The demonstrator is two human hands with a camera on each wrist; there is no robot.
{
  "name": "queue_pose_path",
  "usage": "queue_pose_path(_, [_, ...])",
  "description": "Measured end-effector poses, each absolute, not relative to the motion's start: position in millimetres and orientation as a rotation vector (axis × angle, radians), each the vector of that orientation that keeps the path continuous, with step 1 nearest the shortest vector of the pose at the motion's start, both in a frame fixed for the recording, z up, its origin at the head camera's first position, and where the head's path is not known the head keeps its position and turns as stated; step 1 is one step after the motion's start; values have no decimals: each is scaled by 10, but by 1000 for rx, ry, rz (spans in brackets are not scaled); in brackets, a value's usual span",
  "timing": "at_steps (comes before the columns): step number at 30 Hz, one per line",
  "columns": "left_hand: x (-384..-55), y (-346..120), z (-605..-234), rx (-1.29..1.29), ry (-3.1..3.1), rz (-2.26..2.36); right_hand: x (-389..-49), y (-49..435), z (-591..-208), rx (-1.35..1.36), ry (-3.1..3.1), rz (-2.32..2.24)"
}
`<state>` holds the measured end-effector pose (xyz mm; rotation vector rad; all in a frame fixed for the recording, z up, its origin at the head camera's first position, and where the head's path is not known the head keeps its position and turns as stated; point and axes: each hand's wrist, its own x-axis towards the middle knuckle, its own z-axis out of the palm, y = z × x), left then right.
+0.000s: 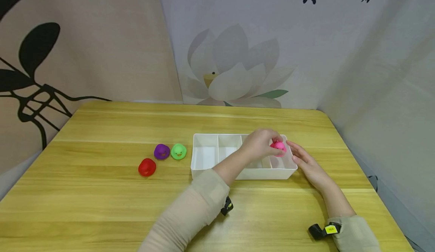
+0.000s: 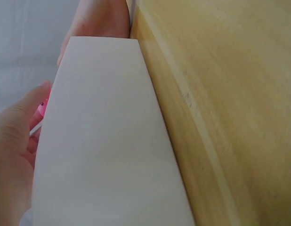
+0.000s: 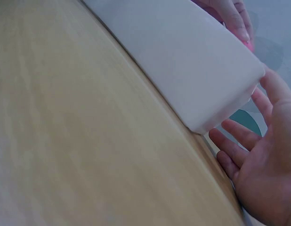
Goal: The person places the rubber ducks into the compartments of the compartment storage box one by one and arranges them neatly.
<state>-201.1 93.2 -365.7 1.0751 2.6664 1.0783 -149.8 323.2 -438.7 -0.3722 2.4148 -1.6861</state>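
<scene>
One pink toy [image 1: 281, 146] sits within the outline of the rim of the white box [image 1: 261, 174], over its rightmost compartment, about rim height from where I'm standing; I can't tell whether its underside touches the floor of that section. It looks rounded, and the fingers cover enough that I can't make out which way it faces or any long axis.

The person's left hand [image 1: 259, 143] has it pinched between thumb and fingers, the arm reaching across the front of the box. The right hand [image 1: 307, 167] has its fingers spread apart at the box's right end, fingertips touching there, clamped on nothing.

There's a single box, its long axis running left to right across the table [image 1: 102, 210]. Its two left compartments show plainly; the arm partly hides the others.

Well to the pink one's left, beyond the box, are three more toys: one green toy [image 1: 178, 151], upright, beak towards the person; one purple toy [image 1: 161, 152] just beside it; and one red toy [image 1: 147, 167] nearer the person.

Behind the table hangs a cloth printed with one large pale flower [image 1: 238, 78].
</scene>
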Motion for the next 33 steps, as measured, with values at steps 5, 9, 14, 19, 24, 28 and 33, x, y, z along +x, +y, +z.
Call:
queue_pose_path(5, [-1998, 942, -3704, 1001, 2658, 1091, -1502, 3224, -4390, -353, 2432, -1663])
queue_pose_path(9, [-2013, 946, -3756, 951, 2667, 1098, -1500, 3224, -4390, -357, 2430, -1667])
queue_pose_path(14, [-2027, 962, -3805, 873, 2687, 1087, -1496, 3224, -4393, -370, 2416, -1688])
queue_pose_path(19, [-2032, 988, -3804, 778, 2681, 1078, -1491, 3226, -4393, -354, 2402, -1708])
queue_pose_path(24, [-2035, 1041, -3815, 683, 2654, 1104, -1494, 3223, -4395, -360, 2398, -1720])
queue_pose_path(28, [-2025, 1094, -3850, 651, 2625, 1120, -1495, 3218, -4387, -350, 2410, -1704])
queue_pose_path(33, [-2016, 1128, -3875, 624, 2612, 1141, -1494, 3224, -4363, -333, 2411, -1695])
